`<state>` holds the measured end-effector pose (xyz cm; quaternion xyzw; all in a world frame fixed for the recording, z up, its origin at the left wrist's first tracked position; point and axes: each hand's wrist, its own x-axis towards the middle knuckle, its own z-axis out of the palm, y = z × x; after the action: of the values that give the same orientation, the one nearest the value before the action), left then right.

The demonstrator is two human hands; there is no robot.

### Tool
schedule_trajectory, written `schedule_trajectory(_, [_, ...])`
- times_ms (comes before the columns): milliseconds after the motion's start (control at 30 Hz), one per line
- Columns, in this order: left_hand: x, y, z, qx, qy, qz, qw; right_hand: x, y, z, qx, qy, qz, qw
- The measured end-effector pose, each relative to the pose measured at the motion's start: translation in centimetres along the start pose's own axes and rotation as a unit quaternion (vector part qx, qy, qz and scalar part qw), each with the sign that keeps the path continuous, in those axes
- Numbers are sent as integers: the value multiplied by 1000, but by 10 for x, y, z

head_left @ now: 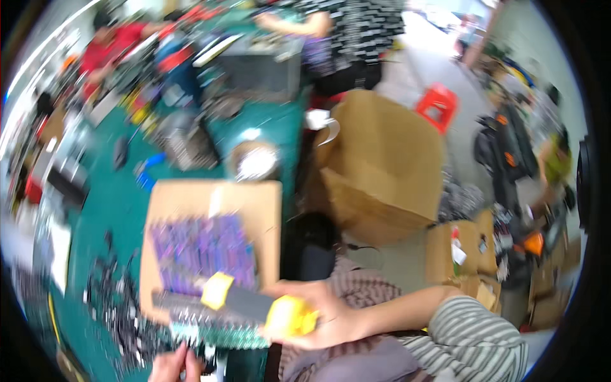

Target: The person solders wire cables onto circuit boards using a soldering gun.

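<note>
My right hand (324, 312) is closed round a yellow-and-grey hand tool (249, 302), blurred, its exact kind unclear. The tool lies across a green toothed strip (223, 337), which looks like a circuit board panel, at the front of the table. At that strip's left end my left hand (173, 367) has its thumb and finger pinched together; what they hold, if anything, is too small to make out. Just beyond the tool, a row of purple-blue narrow pieces (205, 250) rests on a cardboard sheet (264, 210).
Small black parts with wires (121, 309) lie heaped left of the cardboard. Farther back on the green table (114, 204) are a round bowl (253, 161), a blue object (147, 172) and a grey bin (264, 76). A large cardboard box (388, 159) stands to the right. Other people work across the table.
</note>
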<state>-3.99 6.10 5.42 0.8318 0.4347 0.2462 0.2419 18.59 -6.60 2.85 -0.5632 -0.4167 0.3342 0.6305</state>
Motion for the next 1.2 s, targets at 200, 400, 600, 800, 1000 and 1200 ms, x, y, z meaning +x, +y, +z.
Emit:
schedule_trajectory(200, [16,19,23,25,-6,39,999,-7,3,-36,-39,-130,151,979])
schedule_trajectory(400, [8,5,24,29,-43,87,995,-17,-5,-44,-60,-146,148,976])
schedule_trajectory(600, [4,-13,27,57,-54,169,983,-40,2,-51,-106,-175,137,969])
schedule_trajectory(800, [-15,-16,38,74,13,215,974,-55,-6,-44,-135,-137,153,969])
schedule_trajectory(1000, [-19,-26,54,78,78,255,961,-61,-1,-47,-195,-96,143,965])
schedule_trajectory(1200, [-17,-29,54,62,109,253,959,-65,5,-50,-237,-135,122,954])
